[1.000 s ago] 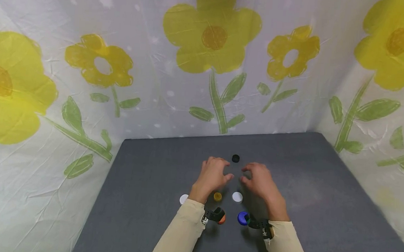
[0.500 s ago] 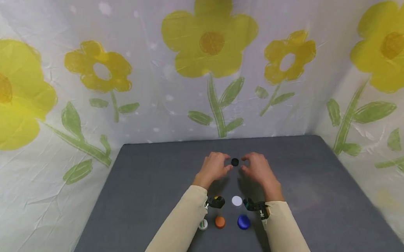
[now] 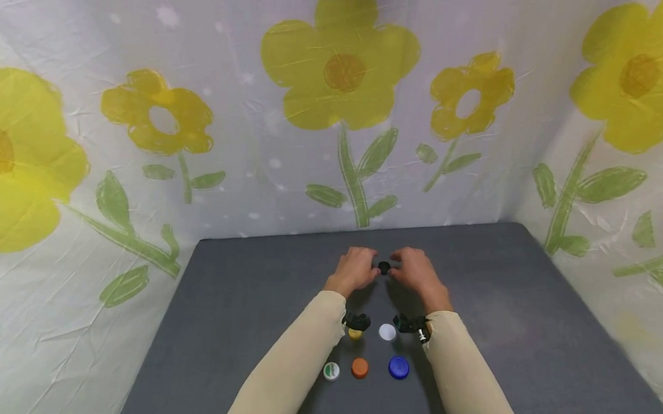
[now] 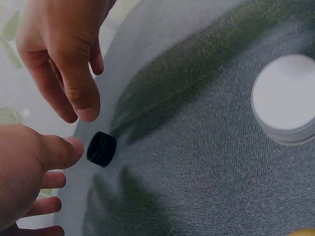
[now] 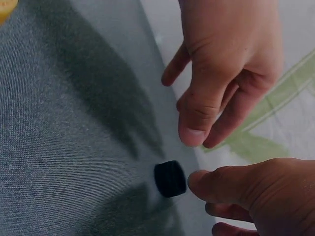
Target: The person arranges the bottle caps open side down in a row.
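A small black bottle cap (image 3: pixel 384 268) lies on the dark grey table between my two hands. My left hand (image 3: pixel 356 266) is just to its left, fingers loosely bent and thumb pointing at it. From the other side my right hand (image 3: pixel 414 269) faces it in the same way. In the left wrist view a narrow gap shows between the left thumb (image 4: pixel 66 150) and the black cap (image 4: pixel 102 149). The right thumb (image 5: pixel 206 183) comes close to the cap's edge in the right wrist view. Neither hand grips anything.
Nearer to me on the table (image 3: pixel 242 329) lie a white cap (image 3: pixel 387 332), a partly covered yellow cap (image 3: pixel 355 334), a white-and-green cap (image 3: pixel 331 371), an orange cap (image 3: pixel 360 368) and a blue cap (image 3: pixel 398 367). A flowered curtain (image 3: pixel 247 98) rises behind the table.
Both hands have moved forward over the table and closed in on the black cap from either side. The nearer caps have come out from under the forearms.
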Demonstrator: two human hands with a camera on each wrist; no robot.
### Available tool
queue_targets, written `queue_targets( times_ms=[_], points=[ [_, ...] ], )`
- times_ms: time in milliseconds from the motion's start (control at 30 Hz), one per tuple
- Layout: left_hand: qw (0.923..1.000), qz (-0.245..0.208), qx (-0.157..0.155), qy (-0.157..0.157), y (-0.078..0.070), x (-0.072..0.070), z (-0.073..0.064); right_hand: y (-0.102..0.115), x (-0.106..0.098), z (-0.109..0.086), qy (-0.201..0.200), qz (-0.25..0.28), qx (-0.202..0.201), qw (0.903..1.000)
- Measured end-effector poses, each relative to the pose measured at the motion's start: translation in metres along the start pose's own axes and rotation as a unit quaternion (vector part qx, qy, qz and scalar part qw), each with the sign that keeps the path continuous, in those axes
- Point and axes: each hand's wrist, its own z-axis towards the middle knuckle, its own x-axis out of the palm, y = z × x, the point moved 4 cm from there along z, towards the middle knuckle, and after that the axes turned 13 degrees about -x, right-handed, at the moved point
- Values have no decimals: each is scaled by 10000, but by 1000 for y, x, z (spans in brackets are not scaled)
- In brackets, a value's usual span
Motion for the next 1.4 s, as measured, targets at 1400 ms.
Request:
queue_targets(
  times_ms=[1400],
  points=[
    [9958, -791, 29, -461, 0, 1, 5, -1, 0, 4, -271, 173, 182, 9993]
  ],
)
